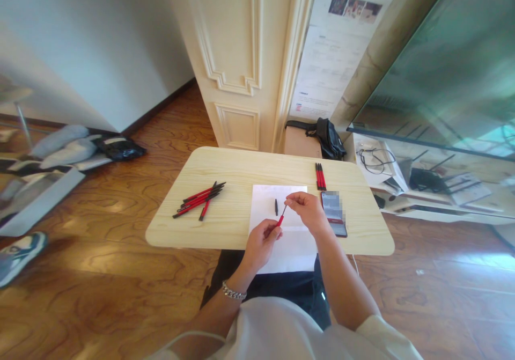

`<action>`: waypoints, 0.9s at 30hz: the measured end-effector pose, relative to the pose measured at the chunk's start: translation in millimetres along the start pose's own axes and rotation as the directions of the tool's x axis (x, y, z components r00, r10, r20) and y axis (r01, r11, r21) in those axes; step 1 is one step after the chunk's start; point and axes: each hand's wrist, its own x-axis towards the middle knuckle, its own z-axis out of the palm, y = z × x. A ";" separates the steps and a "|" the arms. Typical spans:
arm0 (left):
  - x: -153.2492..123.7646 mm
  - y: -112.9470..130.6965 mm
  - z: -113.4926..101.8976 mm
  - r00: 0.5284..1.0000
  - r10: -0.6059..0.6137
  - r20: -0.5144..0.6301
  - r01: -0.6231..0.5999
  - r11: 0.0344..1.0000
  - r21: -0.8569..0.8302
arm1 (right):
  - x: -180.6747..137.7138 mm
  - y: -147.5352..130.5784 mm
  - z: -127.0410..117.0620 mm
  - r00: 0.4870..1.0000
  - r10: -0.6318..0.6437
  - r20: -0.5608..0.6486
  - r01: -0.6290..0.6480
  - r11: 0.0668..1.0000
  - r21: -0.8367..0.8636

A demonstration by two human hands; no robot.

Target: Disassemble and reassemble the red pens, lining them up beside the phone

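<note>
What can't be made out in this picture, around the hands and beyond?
All in the head view:
- Red barrel: near end hidden by the left hand.
- Thin dark rod: far end hidden by the right hand.
- Pen pile: exact count unclear, pens overlap.
- Phone: screen text too small, partly pixelated.
- Wall poster: print too small and blurred.
- Shoe: cut off by the left edge.
</note>
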 end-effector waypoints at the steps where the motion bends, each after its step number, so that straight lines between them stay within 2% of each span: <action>1: 0.1 -0.2 -0.4 1.000 -0.001 -0.004 0.001 1.000 -0.006 | 0.3 1.3 -1.2 0.999 0.015 0.044 -0.016 1.000 0.017; 4: 0.2 -0.7 -2.5 1.000 -0.007 -0.016 0.006 0.999 -0.037 | 2.8 5.4 -4.4 0.973 0.018 0.229 -0.032 0.998 0.059; 6: -0.2 -0.9 -4.2 1.000 -0.011 -0.019 0.010 0.998 -0.059 | 7.3 9.7 -3.1 0.959 0.016 0.283 -0.022 1.000 0.015; 7: -0.5 -1.0 -5.0 1.000 -0.013 -0.022 0.012 0.998 -0.066 | 10.3 12.6 -0.6 0.968 0.022 0.252 -0.008 0.998 -0.056; 9: -1.1 -1.0 -6.3 0.999 -0.018 -0.028 0.016 0.997 -0.073 | 17.1 19.6 8.8 0.994 0.038 0.105 -0.004 0.954 -0.299; 10: -1.4 -0.8 -6.7 0.999 -0.020 -0.034 0.018 0.997 -0.073 | 20.3 23.4 15.0 0.999 0.041 0.026 -0.026 0.896 -0.443; 12: -2.2 0.1 -7.4 0.999 -0.022 -0.042 0.020 0.997 -0.068 | 25.4 30.3 27.7 0.996 0.061 -0.058 -0.084 0.761 -0.643; 14: -3.2 1.8 -8.2 0.999 -0.018 -0.047 0.015 0.998 -0.057 | 28.7 35.5 36.6 0.993 0.078 -0.084 -0.114 0.686 -0.719; 15: -3.8 2.9 -8.9 0.999 -0.014 -0.050 0.012 0.999 -0.052 | 29.8 37.0 38.5 0.993 0.084 -0.082 -0.117 0.688 -0.716; 16: -4.3 3.9 -9.6 0.999 -0.012 -0.052 0.010 0.999 -0.047 | 30.8 37.7 38.5 0.994 0.085 -0.073 -0.112 0.720 -0.685; 18: -4.9 5.2 -11.3 0.998 -0.014 -0.056 0.011 0.999 -0.048 | 32.0 35.7 33.5 0.996 0.081 -0.042 -0.091 0.852 -0.516; 20: -4.4 5.4 -12.3 0.998 -0.018 -0.055 0.015 0.998 -0.059 | 31.7 28.4 24.4 0.998 0.059 -0.030 -0.064 0.974 -0.218; 21: -3.7 5.1 -12.3 0.998 -0.019 -0.053 0.016 0.998 -0.066 | 30.7 22.8 19.4 0.998 0.046 -0.035 -0.048 0.997 -0.057; 23: -1.8 4.1 -10.9 0.999 -0.021 -0.047 0.018 0.997 -0.076 | 26.8 8.9 10.4 0.998 0.018 -0.066 -0.005 0.981 0.192; 24: -0.8 3.6 -9.7 0.999 -0.022 -0.043 0.019 0.997 -0.076 | 24.3 1.6 7.0 0.997 0.001 -0.083 0.021 0.964 0.263; 27: 1.1 3.0 -5.2 0.999 -0.023 -0.031 0.021 0.998 -0.067 | 16.8 -15.4 2.0 0.992 -0.021 -0.124 0.063 0.936 0.348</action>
